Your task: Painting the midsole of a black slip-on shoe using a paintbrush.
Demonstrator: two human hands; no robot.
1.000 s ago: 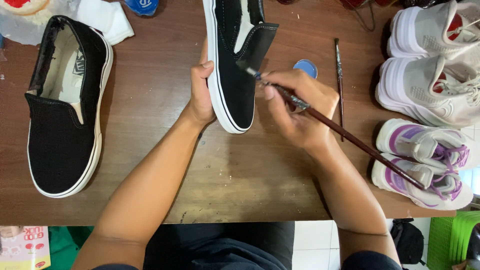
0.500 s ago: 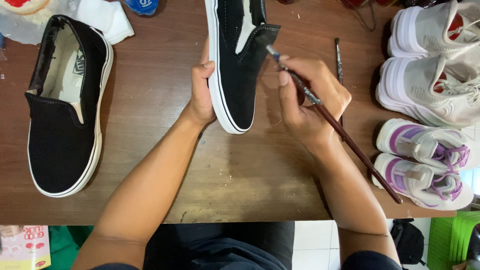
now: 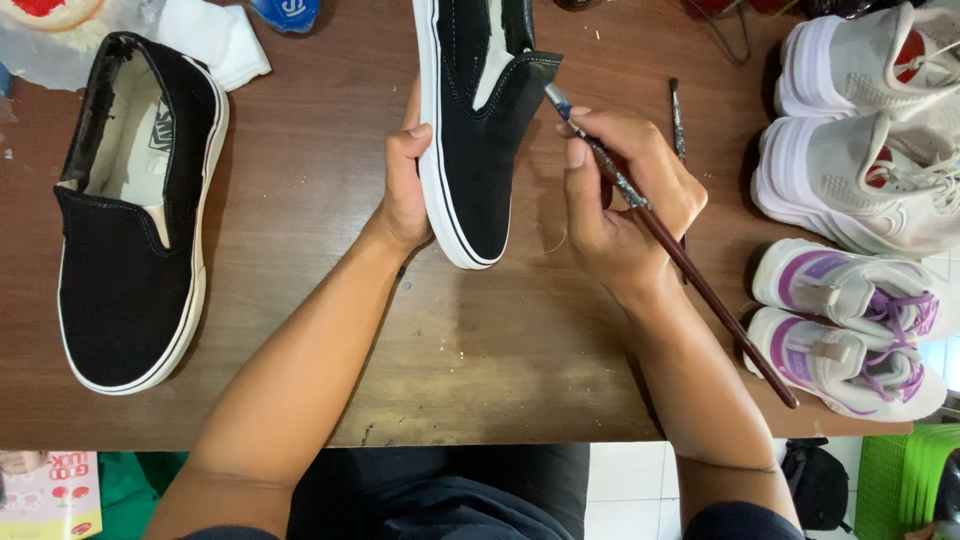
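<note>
Landmark: black slip-on shoe at centre of the wooden bench, toe toward the person, heel end cut off by the top frame edge.

Hidden/unclear:
- Left hand grips the shoe's left sidewall; its fingers wrap under or behind the shoe, out of sight. Can't tell if the sole sits on the bench or is lifted.
- Right hand, just right of the shoe, pinches a long dark-handled paintbrush. Bristle tip meets the shoe's right collar edge. Paint colour on the tip not readable.
- Handle tail runs down-right over the purple-and-white sneakers.

Around:
- Second black slip-on well left of the held shoe, lying flat, opening up.
- White cloth up-left, between the two slip-ons; blue cap-like object beside it, cut by the frame.
- Spare thin brush lies right of the shoe, lower part behind the right hand.
- Two pale sneakers far right, partly cropped.
- Green crate on the floor, bottom right.

Nothing sits between the hands and the shoe.
</note>
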